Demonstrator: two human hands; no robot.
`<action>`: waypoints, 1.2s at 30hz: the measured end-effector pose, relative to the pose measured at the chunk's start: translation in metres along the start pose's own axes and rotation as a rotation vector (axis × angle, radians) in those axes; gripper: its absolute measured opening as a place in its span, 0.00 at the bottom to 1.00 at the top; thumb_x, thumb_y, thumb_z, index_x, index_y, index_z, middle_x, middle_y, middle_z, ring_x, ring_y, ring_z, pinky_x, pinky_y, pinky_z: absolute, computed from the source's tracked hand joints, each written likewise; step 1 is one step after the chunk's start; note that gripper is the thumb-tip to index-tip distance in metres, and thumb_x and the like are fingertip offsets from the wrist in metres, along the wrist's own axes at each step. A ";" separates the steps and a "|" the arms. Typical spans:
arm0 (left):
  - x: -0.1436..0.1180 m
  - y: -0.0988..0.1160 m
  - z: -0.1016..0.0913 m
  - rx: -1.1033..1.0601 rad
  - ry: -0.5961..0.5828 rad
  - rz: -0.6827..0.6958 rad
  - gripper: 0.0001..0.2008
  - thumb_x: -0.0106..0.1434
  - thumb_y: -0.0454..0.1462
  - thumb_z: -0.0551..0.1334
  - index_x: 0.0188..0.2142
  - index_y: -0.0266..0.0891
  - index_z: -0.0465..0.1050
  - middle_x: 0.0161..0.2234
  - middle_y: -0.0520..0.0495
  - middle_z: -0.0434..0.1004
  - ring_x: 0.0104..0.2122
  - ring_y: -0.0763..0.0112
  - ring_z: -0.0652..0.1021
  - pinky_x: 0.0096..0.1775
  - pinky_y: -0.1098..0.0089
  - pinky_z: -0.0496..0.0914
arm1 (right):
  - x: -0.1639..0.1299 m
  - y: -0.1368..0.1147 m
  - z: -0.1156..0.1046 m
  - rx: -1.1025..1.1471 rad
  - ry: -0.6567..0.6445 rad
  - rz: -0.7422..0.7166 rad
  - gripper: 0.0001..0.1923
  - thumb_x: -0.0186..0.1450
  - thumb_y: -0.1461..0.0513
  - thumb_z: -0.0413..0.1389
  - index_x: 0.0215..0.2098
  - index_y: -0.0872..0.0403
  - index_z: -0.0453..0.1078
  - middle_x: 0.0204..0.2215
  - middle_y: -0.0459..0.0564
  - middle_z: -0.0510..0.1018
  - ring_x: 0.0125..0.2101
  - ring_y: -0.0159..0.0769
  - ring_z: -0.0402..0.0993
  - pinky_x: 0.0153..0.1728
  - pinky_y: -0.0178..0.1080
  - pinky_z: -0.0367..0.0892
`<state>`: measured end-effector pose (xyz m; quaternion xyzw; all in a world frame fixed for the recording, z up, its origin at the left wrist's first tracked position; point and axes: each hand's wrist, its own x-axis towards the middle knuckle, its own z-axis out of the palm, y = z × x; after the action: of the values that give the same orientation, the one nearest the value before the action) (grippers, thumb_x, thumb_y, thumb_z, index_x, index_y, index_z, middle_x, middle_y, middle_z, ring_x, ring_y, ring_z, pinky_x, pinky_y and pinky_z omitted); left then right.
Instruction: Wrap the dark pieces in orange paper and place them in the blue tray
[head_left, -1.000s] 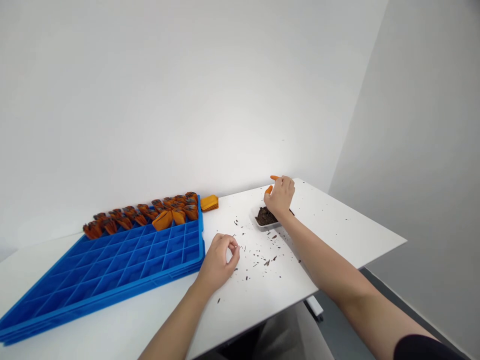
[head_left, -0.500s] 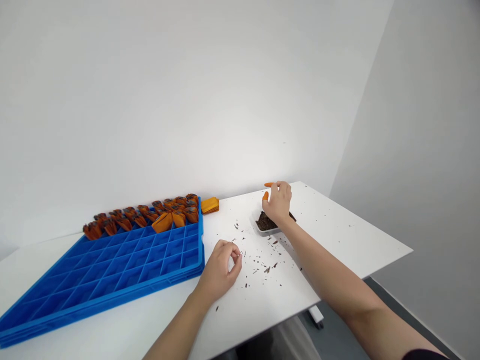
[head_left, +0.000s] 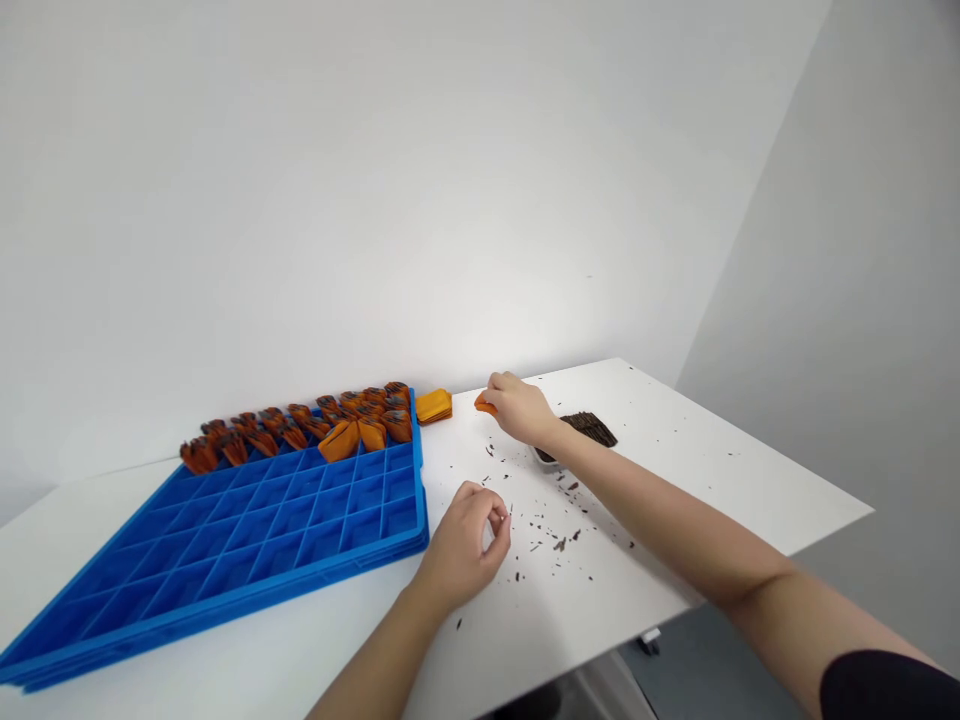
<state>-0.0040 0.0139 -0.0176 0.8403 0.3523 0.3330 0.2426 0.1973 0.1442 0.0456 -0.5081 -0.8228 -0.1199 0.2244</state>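
The right hand (head_left: pixel 521 408) is held between the orange stack (head_left: pixel 434 406) and the tub (head_left: pixel 547 459) of dark strips (head_left: pixel 592 429), its orange-covered fingertips (head_left: pixel 485 403) pinched together; whether anything is gripped cannot be told. The left hand (head_left: pixel 463 540) is curled beside the blue tray (head_left: pixel 300 573), its contents likewise undeterminable. Orange pouches (head_left: pixel 341 441) are seated in the tray's rear rows.

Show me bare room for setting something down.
Bare: white tabletop in front of the blue plastic compartment tray, left of the left forearm. Crowded: dark-brown flakes right of the left hand, orange bundles in back compartments.
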 end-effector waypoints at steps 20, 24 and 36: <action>-0.004 -0.002 -0.011 -0.066 -0.004 0.015 0.06 0.66 0.31 0.60 0.39 0.44 0.68 0.33 0.45 0.78 0.45 0.55 0.75 0.42 0.57 0.74 | 0.115 -0.042 0.063 -0.219 -0.397 -0.270 0.07 0.65 0.67 0.62 0.40 0.53 0.80 0.45 0.58 0.83 0.50 0.48 0.73 0.40 0.40 0.65; -0.004 -0.001 -0.011 -0.062 0.001 0.020 0.07 0.66 0.30 0.60 0.39 0.44 0.68 0.32 0.47 0.78 0.45 0.56 0.75 0.43 0.58 0.73 | 0.106 -0.035 0.045 -0.193 -0.357 -0.203 0.09 0.66 0.67 0.60 0.42 0.52 0.80 0.48 0.56 0.83 0.48 0.45 0.75 0.36 0.38 0.63; -0.004 0.002 -0.014 -0.042 0.006 0.086 0.07 0.67 0.30 0.59 0.40 0.45 0.67 0.34 0.47 0.76 0.44 0.58 0.75 0.44 0.60 0.74 | -0.002 -0.035 -0.016 0.101 -0.325 -0.027 0.04 0.64 0.58 0.65 0.36 0.48 0.76 0.38 0.45 0.85 0.35 0.37 0.77 0.29 0.36 0.55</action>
<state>-0.0156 0.0119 -0.0081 0.8484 0.3093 0.3531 0.2445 0.1710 0.1202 0.0597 -0.4979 -0.8600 0.0024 0.1119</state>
